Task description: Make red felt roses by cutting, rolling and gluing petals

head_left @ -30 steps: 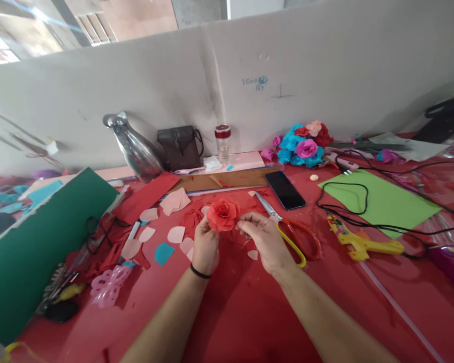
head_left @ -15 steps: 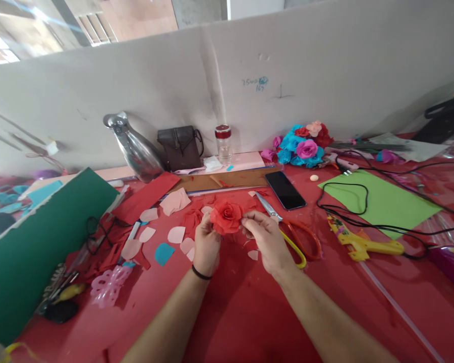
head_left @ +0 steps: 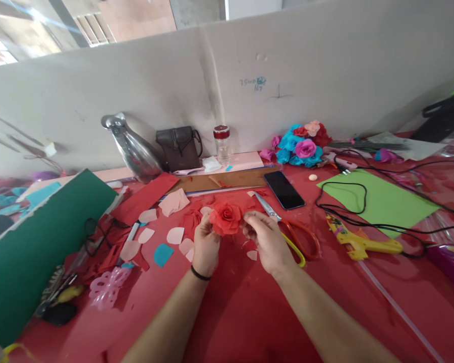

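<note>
A red paper flower is held up over the red table, its layered petals facing the camera. My left hand grips it at its left edge, with fingers partly behind the petals. At the flower's right edge is my right hand, its thumb and fingertips pinched together by the outer petals; whether they grip a petal is too small to tell. Scissors with red and yellow handles lie just beyond my right hand. Pink cut petals and a blue petal lie to the left.
A phone, a yellow glue gun with a cable and a green sheet are on the right. Behind stand a flower bunch, a bottle, a bag and a metal jug. A green board stands left.
My right fingertips have shifted slightly away from the flower's edge. My left hand keeps its grip, and the whole view has moved very slightly.
</note>
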The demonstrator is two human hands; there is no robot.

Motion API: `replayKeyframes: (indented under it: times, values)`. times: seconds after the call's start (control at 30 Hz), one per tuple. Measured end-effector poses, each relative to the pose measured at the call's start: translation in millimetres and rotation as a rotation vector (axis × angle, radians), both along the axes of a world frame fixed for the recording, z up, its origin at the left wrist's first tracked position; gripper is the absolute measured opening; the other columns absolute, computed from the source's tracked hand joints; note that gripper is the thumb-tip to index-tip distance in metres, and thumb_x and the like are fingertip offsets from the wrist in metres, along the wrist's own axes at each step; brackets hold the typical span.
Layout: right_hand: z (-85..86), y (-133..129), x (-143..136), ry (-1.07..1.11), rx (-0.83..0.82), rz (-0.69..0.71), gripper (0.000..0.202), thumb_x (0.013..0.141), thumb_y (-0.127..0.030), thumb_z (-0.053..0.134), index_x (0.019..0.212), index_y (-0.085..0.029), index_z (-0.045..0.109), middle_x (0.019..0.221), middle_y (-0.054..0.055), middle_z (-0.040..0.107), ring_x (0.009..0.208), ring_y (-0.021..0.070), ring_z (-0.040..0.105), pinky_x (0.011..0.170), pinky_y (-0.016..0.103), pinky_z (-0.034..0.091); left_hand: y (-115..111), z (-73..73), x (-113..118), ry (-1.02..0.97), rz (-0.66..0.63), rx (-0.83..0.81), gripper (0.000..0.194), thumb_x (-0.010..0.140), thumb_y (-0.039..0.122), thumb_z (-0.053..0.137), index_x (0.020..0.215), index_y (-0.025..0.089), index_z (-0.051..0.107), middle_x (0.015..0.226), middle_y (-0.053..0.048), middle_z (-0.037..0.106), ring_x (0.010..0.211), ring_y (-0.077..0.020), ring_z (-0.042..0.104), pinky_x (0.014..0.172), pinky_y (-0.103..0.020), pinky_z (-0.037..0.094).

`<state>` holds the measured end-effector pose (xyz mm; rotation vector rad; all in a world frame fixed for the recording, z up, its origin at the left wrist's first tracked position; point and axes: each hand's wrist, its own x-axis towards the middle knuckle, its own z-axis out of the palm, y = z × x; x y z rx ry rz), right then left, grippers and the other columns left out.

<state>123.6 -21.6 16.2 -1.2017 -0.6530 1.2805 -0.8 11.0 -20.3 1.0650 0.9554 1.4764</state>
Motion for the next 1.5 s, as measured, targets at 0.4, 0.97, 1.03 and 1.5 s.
replayKeyframes:
  times: [0.4,0.97,1.03,1.5]
  values:
    - [-1.2,-2.0,-3.0,-0.054,0.045,0.092,0.012,0.063,-0.031,0.063,0.067,-0.020,0.061,0.053,-0.005,0.050,0.053,0.0105,0.040,0.051,0.024,0.028,-2.0,6.9,3.5,-0.066,0.042,-0.068,0.025,0.054,0.010,0.066,0.078,0.018,0.068,0.080,-0.001,0.068,0.085,-0.0164,0.063,0.080,-0.027,0.048]
    - [13.0,-6.0,-6.0,-0.067,0.040,0.149,0.013,0.059,-0.031,0.063,0.064,-0.020,0.058,0.057,-0.004,0.052,0.057,0.0119,0.043,0.056,0.026,0.031,-2.1,3.9,3.3,-0.059,0.057,-0.042,0.025,0.056,0.012,0.068,0.080,0.018,0.069,0.087,-0.003,0.067,0.084,-0.0162,0.060,0.078,-0.028,0.047]
    - [15.9,-6.9,-5.7,-0.044,0.026,0.141,0.012,0.057,-0.030,0.062,0.063,-0.021,0.057,0.056,-0.005,0.051,0.056,0.0113,0.042,0.056,0.026,0.031,-2.4,4.7,3.7,-0.055,0.062,-0.037,0.024,0.056,0.013,0.069,0.080,0.018,0.069,0.086,-0.002,0.067,0.083,-0.0157,0.059,0.078,-0.028,0.047]
    - [8.7,-7.0,-6.5,0.055,0.048,0.171,0.013,0.059,-0.029,0.060,0.068,-0.020,0.063,0.055,-0.004,0.052,0.055,0.0112,0.042,0.053,0.025,0.030,-5.0,16.6,8.1,-0.095,0.077,-0.124,0.018,0.055,0.014,0.072,0.072,0.018,0.068,0.068,0.002,0.066,0.067,-0.0121,0.058,0.066,-0.023,0.046]
